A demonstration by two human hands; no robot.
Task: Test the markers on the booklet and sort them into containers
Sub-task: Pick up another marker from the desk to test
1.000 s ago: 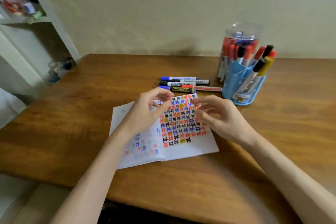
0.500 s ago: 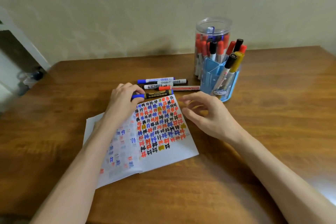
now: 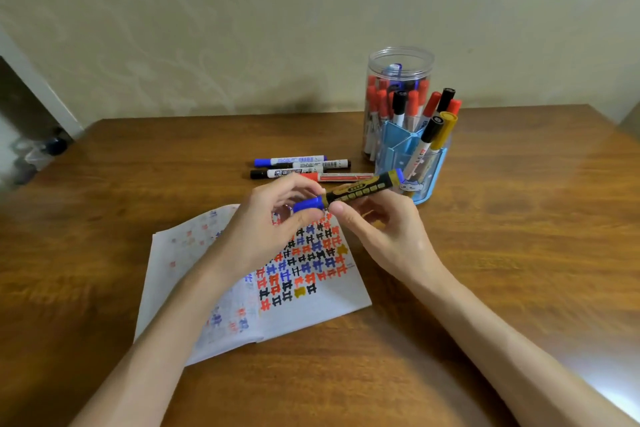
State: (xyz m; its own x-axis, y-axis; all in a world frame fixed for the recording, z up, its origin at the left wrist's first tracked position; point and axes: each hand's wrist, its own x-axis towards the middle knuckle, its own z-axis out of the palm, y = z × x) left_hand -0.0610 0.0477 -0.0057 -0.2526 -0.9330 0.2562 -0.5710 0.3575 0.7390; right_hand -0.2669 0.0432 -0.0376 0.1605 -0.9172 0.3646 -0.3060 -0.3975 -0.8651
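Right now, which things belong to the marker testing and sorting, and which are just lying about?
Job: blue-capped marker, held by left hand and right hand; booklet; loose markers on the table; clear jar; blue holder.
Lying about: blurred items beyond the table's left edge; white frame.

Brown wooden table point(image 3: 519, 270), pale beige wall point(image 3: 207, 10), white upright point(image 3: 41, 90) at left

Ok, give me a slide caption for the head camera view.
Left hand and right hand hold a blue-capped black-and-gold marker over the white paper booklet.
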